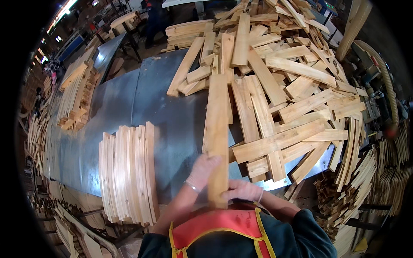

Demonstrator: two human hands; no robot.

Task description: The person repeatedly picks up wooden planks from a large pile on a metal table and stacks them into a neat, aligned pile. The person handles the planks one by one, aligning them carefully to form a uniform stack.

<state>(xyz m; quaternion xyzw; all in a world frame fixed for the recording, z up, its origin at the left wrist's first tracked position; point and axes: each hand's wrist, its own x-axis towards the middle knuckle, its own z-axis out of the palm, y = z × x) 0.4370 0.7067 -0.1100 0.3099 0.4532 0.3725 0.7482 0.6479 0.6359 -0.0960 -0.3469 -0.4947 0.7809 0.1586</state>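
A long, flat wooden board [217, 114] stretches away from my body over the metal table, its near end close to my apron. My left hand [205, 171] is closed on the board's left edge, with a band at the wrist. Lower down, my right hand [244, 190] grips the right edge near the close end; some of its fingers are hidden. Both hands look covered by thin pale gloves. Left of my left arm, a row of boards standing on edge [128, 172] sits side by side at the table's near edge. The board's far end overlaps the loose pile.
A large jumbled pile of boards [297, 81] covers the table's right and far side. The metal tabletop [172, 116] shows in the middle. Another stack [77, 96] stands at the far left. More timber [348, 198] is stacked right of the table, near a ribbed hose [387, 81].
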